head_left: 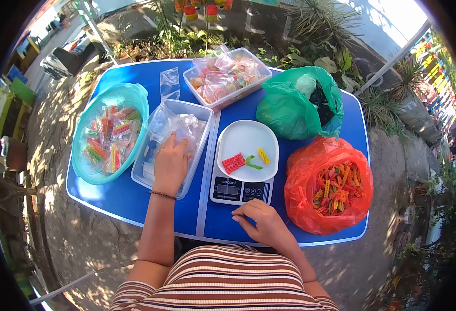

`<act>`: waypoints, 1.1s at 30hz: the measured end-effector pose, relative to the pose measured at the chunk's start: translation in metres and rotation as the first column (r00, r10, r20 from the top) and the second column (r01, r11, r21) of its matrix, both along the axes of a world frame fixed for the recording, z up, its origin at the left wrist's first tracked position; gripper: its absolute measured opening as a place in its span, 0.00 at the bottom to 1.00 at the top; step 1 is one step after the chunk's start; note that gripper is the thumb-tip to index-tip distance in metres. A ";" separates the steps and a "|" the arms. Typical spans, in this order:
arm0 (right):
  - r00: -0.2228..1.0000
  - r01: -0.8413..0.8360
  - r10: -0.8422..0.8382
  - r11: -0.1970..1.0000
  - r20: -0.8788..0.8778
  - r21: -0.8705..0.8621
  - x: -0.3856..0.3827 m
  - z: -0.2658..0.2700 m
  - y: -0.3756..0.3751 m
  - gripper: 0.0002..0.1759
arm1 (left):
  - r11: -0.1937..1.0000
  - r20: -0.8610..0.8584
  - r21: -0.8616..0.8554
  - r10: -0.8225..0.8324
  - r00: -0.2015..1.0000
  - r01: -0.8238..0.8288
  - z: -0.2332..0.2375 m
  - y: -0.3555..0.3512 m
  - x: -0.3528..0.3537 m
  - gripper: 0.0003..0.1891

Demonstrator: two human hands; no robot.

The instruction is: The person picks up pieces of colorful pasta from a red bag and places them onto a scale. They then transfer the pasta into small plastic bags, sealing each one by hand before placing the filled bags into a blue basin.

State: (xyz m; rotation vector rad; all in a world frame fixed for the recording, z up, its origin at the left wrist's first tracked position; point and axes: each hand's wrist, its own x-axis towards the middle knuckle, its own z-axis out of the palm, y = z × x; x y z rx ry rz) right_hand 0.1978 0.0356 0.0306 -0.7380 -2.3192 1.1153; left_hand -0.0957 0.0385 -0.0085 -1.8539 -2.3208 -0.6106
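My left hand (171, 163) reaches into a clear plastic box (139, 168) of small transparent bags (186, 124). Its fingers are spread and touch the bags; no bag is clearly gripped. Near the table's front edge, my right hand (261, 220) hovers just below a white kitchen scale (264, 198), thumb and forefinger apart, holding nothing. On the scale sits a white tray (246, 133) with red twisted candy (233, 163), a green piece (252, 163) and a yellow piece (263, 156). A single clear bag (170, 84) lies behind the box.
A turquoise basket (81, 168) at the left holds several filled candy packets (116, 137). Behind is another box (225, 103) of bagged sweets. At right stand a green plastic bag (285, 111) and a red bag (300, 202) of loose candy (342, 189) on the blue table (189, 220).
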 end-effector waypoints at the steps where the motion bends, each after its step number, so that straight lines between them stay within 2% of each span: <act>1: 1.000 -0.007 0.007 1.000 0.000 -0.004 0.000 -0.001 0.000 0.06 | 1.000 0.003 -0.014 0.015 1.000 -0.015 -0.003 -0.001 -0.001 0.20; 5: 0.999 -0.029 0.029 1.000 -0.016 -0.010 -0.004 -0.003 0.002 0.06 | 0.988 0.141 -0.124 0.107 0.984 -0.090 0.010 -0.001 0.000 0.21; 8: 1.000 -0.020 0.020 1.000 -0.023 0.005 -0.007 0.000 0.006 0.06 | 0.992 0.160 -0.061 0.120 0.980 -0.111 0.005 -0.003 -0.001 0.18; 11: 0.999 0.006 -0.005 1.000 -0.035 0.024 -0.007 0.004 0.011 0.05 | 0.985 0.271 0.152 0.036 0.962 -0.080 0.015 -0.004 0.007 0.15; 14: 0.997 0.050 -0.049 0.998 -0.052 0.027 -0.005 0.010 0.015 0.05 | 0.900 0.410 0.430 -0.124 0.904 -0.072 0.029 -0.007 0.025 0.13; 15: 0.996 0.067 -0.066 0.997 -0.058 0.026 -0.005 0.012 0.016 0.05 | 0.891 0.444 0.441 -0.110 0.889 -0.110 0.037 -0.011 0.033 0.11; 18: 0.989 0.101 -0.096 0.994 -0.110 0.039 -0.004 0.014 0.019 0.05 | 0.860 0.334 0.506 -0.124 0.934 -0.067 0.041 -0.017 0.038 0.12; 21: 0.969 0.185 -0.180 0.983 -0.170 0.016 -0.009 0.021 0.020 0.05 | 0.829 0.447 0.559 -0.298 0.843 -0.003 0.050 -0.023 0.046 0.11; 22: 0.950 0.242 -0.237 0.970 -0.204 0.000 -0.013 0.026 0.019 0.05 | 0.866 0.617 0.500 -0.359 0.700 0.004 0.053 -0.026 0.053 0.10; 24: 0.901 0.349 -0.348 0.936 -0.261 -0.043 -0.020 0.036 0.015 0.06 | 0.922 0.869 0.382 -0.380 0.316 0.061 0.055 -0.036 0.070 0.09; 27: 0.944 0.225 -0.259 0.958 -0.205 -0.179 -0.011 0.027 0.018 0.10 | 0.920 0.928 0.357 -0.368 0.049 0.162 0.040 -0.041 0.089 0.10; 30: 0.925 0.224 -0.275 0.952 -0.263 -0.209 -0.005 0.010 0.017 0.12 | 0.942 0.927 0.322 -0.294 -0.232 0.094 0.029 -0.040 0.107 0.11; 31: 0.925 0.231 -0.292 0.941 -0.245 -0.248 -0.002 0.009 0.016 0.11 | 0.955 0.942 0.246 -0.196 -0.271 0.165 0.035 -0.040 0.110 0.11; 33: 0.924 0.245 -0.323 0.912 -0.206 -0.329 0.001 0.009 0.015 0.11 | 0.950 0.976 0.181 -0.143 -0.161 0.254 0.029 -0.042 0.109 0.11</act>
